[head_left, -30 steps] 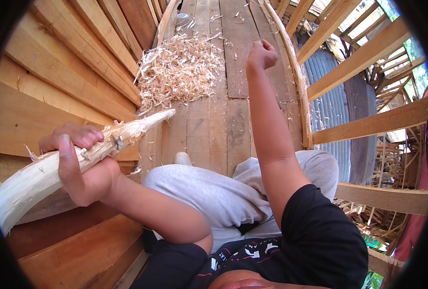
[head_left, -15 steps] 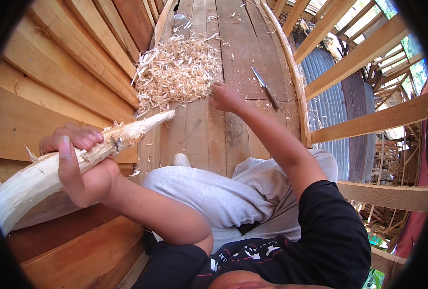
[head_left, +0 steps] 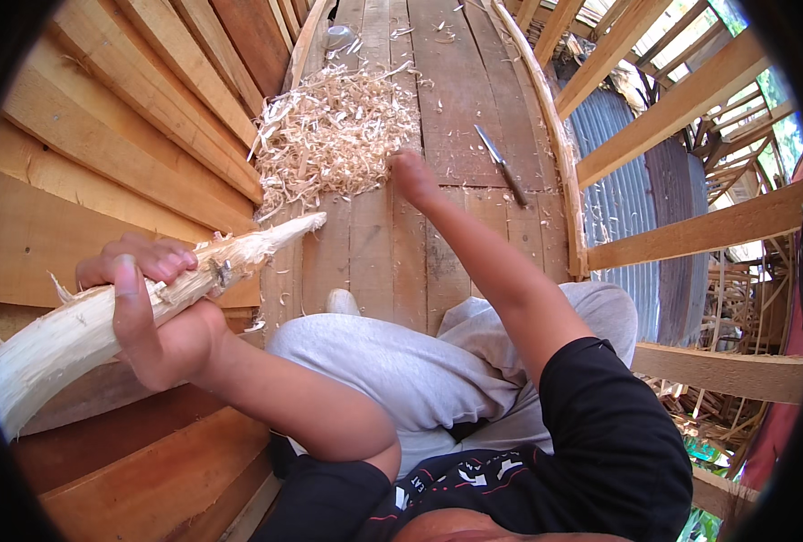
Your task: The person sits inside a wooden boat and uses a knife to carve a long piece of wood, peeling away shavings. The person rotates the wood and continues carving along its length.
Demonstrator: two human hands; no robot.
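Note:
A pale, peeled wooden pole (head_left: 67, 334) rises from the lower left to a rough whittled tip, with splinters and a dark knot near my grip. My left hand (head_left: 162, 312) is wrapped round it from below, thumb on the near side and fingers over the far side. Out at the near right edge of a heap of curled wood shavings (head_left: 334, 135), my right hand (head_left: 413, 179) is low over the floorboards. Its fingers are curled in and slightly blurred; whatever they hold is hidden. To its right a knife (head_left: 502, 166) with a dark handle lies on the boards.
Stacked planks (head_left: 130, 126) line the left side. Along the right runs a bark-edged rail (head_left: 555, 135) with slanting timber bars, and corrugated metal sheeting (head_left: 611, 181) lies beyond it. A small grey cup-like object (head_left: 338, 37) stands behind the shavings. My grey-trousered legs (head_left: 392, 370) are folded below.
My right hand has shifted slightly left along the edge of the shavings, its wrist turning and its fingers curling inward. The left hand and the pole have stayed in place.

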